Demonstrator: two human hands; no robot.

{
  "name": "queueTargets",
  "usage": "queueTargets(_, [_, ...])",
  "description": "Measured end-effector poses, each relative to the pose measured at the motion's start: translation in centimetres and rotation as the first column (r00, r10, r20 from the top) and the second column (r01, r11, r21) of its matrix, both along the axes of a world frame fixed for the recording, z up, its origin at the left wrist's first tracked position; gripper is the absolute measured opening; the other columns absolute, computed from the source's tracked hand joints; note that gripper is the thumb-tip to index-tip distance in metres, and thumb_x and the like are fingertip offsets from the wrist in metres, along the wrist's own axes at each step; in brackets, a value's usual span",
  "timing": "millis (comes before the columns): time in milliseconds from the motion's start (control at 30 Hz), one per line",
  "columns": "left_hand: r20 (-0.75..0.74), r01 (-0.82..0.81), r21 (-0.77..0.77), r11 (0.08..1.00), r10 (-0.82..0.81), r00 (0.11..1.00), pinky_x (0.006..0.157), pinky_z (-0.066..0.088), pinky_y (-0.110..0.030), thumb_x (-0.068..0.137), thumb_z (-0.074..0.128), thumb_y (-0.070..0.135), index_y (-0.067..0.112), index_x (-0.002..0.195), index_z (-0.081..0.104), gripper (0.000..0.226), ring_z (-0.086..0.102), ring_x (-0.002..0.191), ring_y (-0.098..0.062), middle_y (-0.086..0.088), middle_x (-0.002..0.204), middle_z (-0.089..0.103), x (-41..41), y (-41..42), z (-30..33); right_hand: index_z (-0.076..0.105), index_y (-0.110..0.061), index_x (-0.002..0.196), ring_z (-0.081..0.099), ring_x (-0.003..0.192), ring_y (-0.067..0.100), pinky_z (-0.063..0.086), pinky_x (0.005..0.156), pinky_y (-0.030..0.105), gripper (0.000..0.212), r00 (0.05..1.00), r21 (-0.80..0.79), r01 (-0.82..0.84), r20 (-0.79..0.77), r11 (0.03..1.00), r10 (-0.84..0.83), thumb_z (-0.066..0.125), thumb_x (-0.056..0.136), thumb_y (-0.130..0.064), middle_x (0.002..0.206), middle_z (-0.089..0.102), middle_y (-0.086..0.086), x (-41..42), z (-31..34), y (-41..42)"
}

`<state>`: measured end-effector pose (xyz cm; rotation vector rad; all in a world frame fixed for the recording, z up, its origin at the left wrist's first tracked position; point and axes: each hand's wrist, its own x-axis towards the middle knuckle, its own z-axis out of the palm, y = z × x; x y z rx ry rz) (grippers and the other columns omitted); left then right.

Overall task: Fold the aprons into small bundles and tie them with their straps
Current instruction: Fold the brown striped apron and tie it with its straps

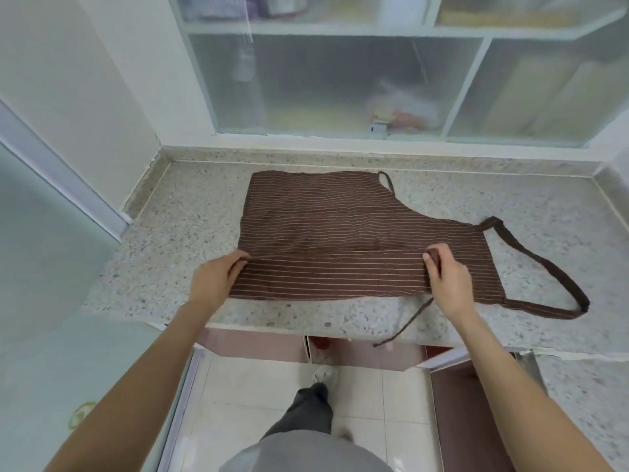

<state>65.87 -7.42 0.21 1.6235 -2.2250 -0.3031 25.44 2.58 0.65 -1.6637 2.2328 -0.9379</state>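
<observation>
Grey shirt point(299, 451) and dark trouser leg point(306, 410) at the very bottom, above pale floor tiles point(367, 393), with one light shoe point(323, 372) poking forward. Two bare arms reaching up from the lower corners to the speckled stone tabletop point(170, 233).

Left hand point(216, 275) closed on the left edge of a brown striped apron point(340, 226), pinching a fold of cloth between thumb and fingers. Right hand point(446, 277) closed too, gripping the same folded edge further right, with a bit of cloth bunched under the thumb. Near strip of cloth pulled up and laid over, stretched flat between both hands.

Apron spread out sideways on the tabletop, wide part to the left, narrow bib part to the right. Neck loop point(544, 270) lying open on the stone at the far right, touching the tabletop edge. One thin strap point(386, 180) curled at the back edge of the apron. Another thin strap point(405, 327) hanging off the front edge, just under the right hand.

Frosted cupboard doors point(333, 83) behind the tabletop, blurry shapes inside, too fuzzy to name.
</observation>
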Motion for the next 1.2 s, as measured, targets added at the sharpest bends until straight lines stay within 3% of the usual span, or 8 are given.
queueTargets(133, [-0.029,0.02,-0.09,0.996,-0.023,0.999,0.053,0.037,-0.023,0.088,0.064,0.024,0.019,0.093,0.069,0.009,0.064,0.062,-0.024,-0.002,0.075,0.071,-1.4,-6.6,1.8,0.059,-0.006,0.104,0.06,0.067,0.029,0.039,0.058,0.031,0.024,0.999,-0.07,0.027,-0.034,0.997,-0.029,0.05,0.096,-0.027,0.077,0.066,0.014,-2.2,1.9,-7.3])
queueTargets(333, [0.154,0.034,-0.14,0.99,-0.012,0.988,0.047,0.04,-0.025,0.095,0.051,0.029,0.019,0.105,0.059,0.016,0.063,0.057,-0.025,-0.002,0.08,0.071,-3.7,-18.0,3.0,0.059,-0.003,0.104,0.062,0.071,0.036,0.038,0.059,0.032,0.028,0.994,-0.07,0.055,-0.094,0.996,-0.062,0.047,0.097,-0.027,0.08,0.067,0.02,-4.4,3.6,-18.2])
queueTargets(500, [0.153,0.005,-0.173,0.985,0.022,0.988,0.051,0.048,-0.034,0.097,0.045,0.021,0.017,0.106,0.06,0.018,0.064,0.064,-0.03,-0.007,0.08,0.07,-5.9,-26.3,2.9,0.055,0.0,0.111,0.061,0.075,0.036,0.038,0.059,0.032,0.028,0.991,-0.051,0.105,-0.075,0.993,-0.108,0.041,0.1,-0.022,0.088,0.066,0.02,-5.0,4.2,-26.3])
queueTargets(733, [0.271,-0.033,0.03,0.999,0.024,0.962,0.064,0.051,-0.037,0.096,0.04,0.02,0.019,0.114,0.057,0.024,0.064,0.075,-0.032,-0.009,0.087,0.069,-7.1,-34.7,-1.1,0.052,-0.002,0.103,0.059,0.077,0.034,0.038,0.059,0.032,0.024,0.993,0.144,0.105,-0.07,0.984,-0.096,0.037,0.101,-0.021,0.088,0.064,0.017,-5.8,0.2,-35.2])
queueTargets(833, [0.347,-0.022,0.158,0.987,-0.035,0.937,0.066,0.052,-0.036,0.097,0.037,0.02,0.019,0.118,0.053,0.027,0.064,0.077,-0.029,-0.008,0.09,0.069,-7.3,-37.1,-3.6,0.052,-0.005,0.112,0.061,0.083,0.033,0.047,0.067,0.036,0.027,0.993,0.303,0.116,-0.065,0.946,-0.101,0.037,0.101,-0.024,0.095,0.065,0.018,-6.0,-2.7,-38.4])
queueTargets(933, [0.42,0.001,0.261,0.965,-0.115,0.9,0.067,0.049,-0.035,0.097,0.036,0.017,0.015,0.121,0.048,0.027,0.064,0.081,-0.028,-0.009,0.094,0.068,-8.0,-39.3,-5.9,0.052,-0.006,0.12,0.061,0.091,0.033,0.047,0.074,0.036,0.028,0.997,0.422,0.079,-0.046,0.903,-0.066,0.041,0.1,-0.023,0.102,0.066,0.016,-6.2,-5.7,-40.9])
queueTargets(1067, [0.323,0.024,0.366,0.93,-0.151,0.934,0.07,0.05,-0.035,0.098,0.038,0.024,0.016,0.118,0.048,0.024,0.062,0.084,-0.027,-0.006,0.1,0.065,-8.4,-41.0,-8.2,0.057,-0.011,0.116,0.061,0.093,0.031,0.046,0.077,0.034,0.024,0.999,0.506,0.038,-0.042,0.862,-0.019,0.049,0.095,-0.019,0.104,0.066,0.013,-6.9,-8.3,-41.8])
queueTargets(1200, [0.287,0.023,0.278,0.96,-0.106,0.952,0.066,0.047,-0.033,0.098,0.041,0.032,0.017,0.112,0.054,0.024,0.062,0.083,-0.026,-0.005,0.096,0.066,-8.2,-41.7,-9.2,0.062,-0.01,0.104,0.06,0.087,0.032,0.049,0.082,0.041,0.018,0.977,0.446,0.079,-0.213,0.892,0.021,0.053,0.093,-0.02,0.093,0.067,0.014,-7.0,-9.2,-42.7])
